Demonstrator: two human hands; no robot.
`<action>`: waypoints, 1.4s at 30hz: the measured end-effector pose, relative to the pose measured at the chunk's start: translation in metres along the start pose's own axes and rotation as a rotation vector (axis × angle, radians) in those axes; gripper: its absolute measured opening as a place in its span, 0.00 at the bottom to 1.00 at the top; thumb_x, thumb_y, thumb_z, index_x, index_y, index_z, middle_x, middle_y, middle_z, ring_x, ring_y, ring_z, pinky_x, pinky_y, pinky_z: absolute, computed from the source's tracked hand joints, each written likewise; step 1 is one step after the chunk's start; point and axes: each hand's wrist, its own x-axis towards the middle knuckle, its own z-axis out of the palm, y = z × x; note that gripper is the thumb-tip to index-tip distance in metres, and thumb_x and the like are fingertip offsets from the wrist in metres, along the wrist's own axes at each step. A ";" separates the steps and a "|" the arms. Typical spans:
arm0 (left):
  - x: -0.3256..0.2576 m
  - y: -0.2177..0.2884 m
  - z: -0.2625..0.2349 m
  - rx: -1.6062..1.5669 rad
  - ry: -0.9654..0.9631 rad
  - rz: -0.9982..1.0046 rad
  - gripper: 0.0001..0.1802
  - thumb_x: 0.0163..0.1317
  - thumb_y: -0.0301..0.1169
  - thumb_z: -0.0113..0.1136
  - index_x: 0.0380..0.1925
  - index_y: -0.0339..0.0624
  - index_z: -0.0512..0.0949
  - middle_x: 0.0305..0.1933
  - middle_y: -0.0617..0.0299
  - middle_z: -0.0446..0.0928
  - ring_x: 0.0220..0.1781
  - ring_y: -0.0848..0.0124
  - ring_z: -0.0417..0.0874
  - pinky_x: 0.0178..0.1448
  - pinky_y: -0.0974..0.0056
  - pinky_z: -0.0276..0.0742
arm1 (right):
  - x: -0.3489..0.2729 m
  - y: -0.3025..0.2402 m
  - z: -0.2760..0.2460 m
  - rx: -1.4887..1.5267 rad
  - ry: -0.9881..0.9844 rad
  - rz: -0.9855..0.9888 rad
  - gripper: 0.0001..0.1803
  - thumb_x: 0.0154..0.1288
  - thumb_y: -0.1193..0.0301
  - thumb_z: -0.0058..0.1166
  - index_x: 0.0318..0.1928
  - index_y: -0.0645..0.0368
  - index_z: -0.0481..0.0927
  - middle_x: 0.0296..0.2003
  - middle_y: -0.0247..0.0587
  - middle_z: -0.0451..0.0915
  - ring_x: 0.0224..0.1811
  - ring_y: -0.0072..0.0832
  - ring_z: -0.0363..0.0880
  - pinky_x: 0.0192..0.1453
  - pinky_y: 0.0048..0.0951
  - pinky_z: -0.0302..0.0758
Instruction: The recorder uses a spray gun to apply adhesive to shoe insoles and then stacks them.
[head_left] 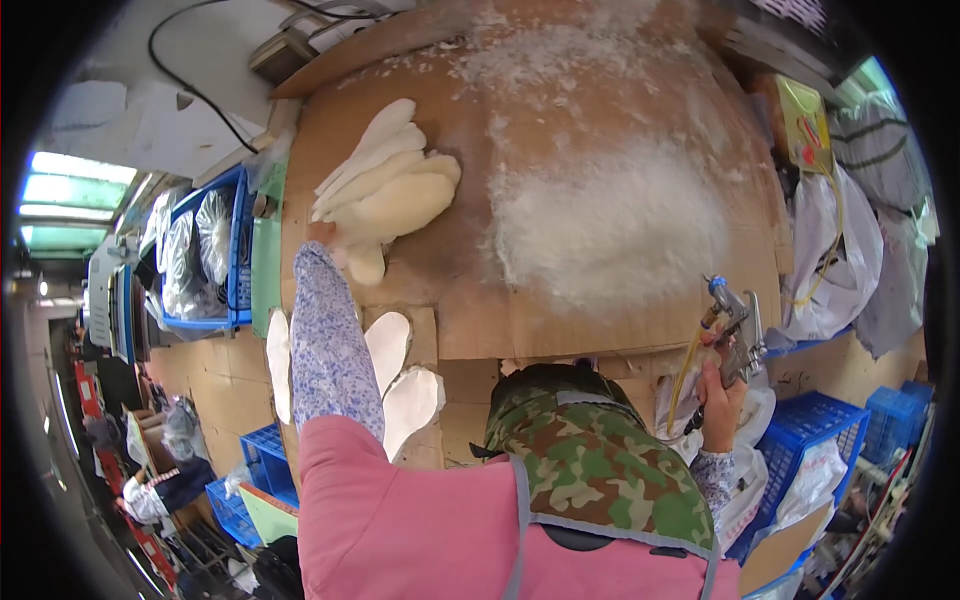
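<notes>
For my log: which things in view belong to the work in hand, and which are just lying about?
Apparently in use:
- spray gun in the right hand
- pale sole-shaped pieces at the left hand
- cardboard under those pieces

Apparently lying about:
- left blue crate
- right blue crate
- camouflage-patterned cloth worn in front: clothing, neither

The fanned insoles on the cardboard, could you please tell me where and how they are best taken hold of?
Probably by their gathered ends at the lower left of the fan, coming from the near left: the insoles converge there and spread outward. The left grip is at that spot, though how firmly it holds them is hard to see.
</notes>
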 end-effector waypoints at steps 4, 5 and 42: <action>-0.004 0.012 -0.006 0.168 0.355 0.033 0.16 0.57 0.34 0.54 0.45 0.41 0.77 0.44 0.48 0.79 0.52 0.52 0.78 0.56 0.53 0.73 | 0.005 0.004 -0.006 -0.021 -0.006 -0.003 0.25 0.67 0.78 0.49 0.65 0.63 0.64 0.46 0.32 0.78 0.19 0.09 0.59 0.21 0.16 0.56; -0.007 0.020 -0.016 0.164 0.407 0.102 0.16 0.57 0.34 0.55 0.45 0.41 0.77 0.43 0.49 0.80 0.51 0.52 0.78 0.55 0.53 0.73 | 0.006 0.003 -0.007 -0.014 -0.011 -0.009 0.25 0.67 0.78 0.49 0.65 0.63 0.64 0.46 0.32 0.78 0.20 0.09 0.60 0.21 0.15 0.56; -0.383 0.279 0.062 -0.272 -0.093 1.043 0.28 0.50 0.22 0.50 0.56 0.49 0.75 0.69 0.52 0.60 0.72 0.52 0.56 0.71 0.43 0.49 | 0.081 -0.029 0.020 -0.222 -0.365 -0.046 0.14 0.63 0.81 0.52 0.49 0.63 0.76 0.35 0.28 0.74 0.32 0.16 0.65 0.35 0.19 0.66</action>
